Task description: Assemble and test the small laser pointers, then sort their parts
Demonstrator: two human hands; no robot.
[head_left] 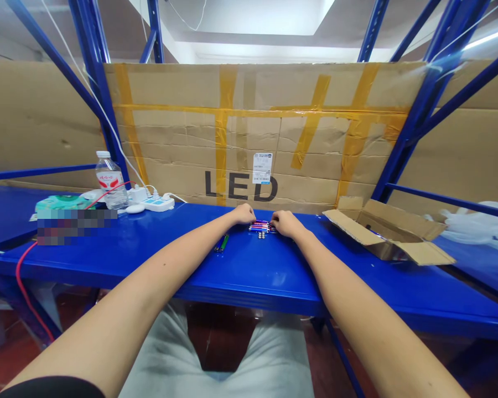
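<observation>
Both my arms reach forward over a blue metal shelf [249, 271]. My left hand [243, 213] is curled, its fingers closed at the left end of a small row of coloured, shiny pen-like items [260, 226]. My right hand [283, 223] is closed on the right end of the same row. A few small metal pieces lie just in front of the row. Two thin sticks, one blue and one green [222, 243], lie loose on the shelf near my left wrist.
An open cardboard box [388, 232] lies at the right. At the left stand a water bottle [110, 179], a white power strip [157, 203], a tissue pack [60, 203] and a red cable [25, 287]. Taped cardboard marked LED [240, 185] lines the back.
</observation>
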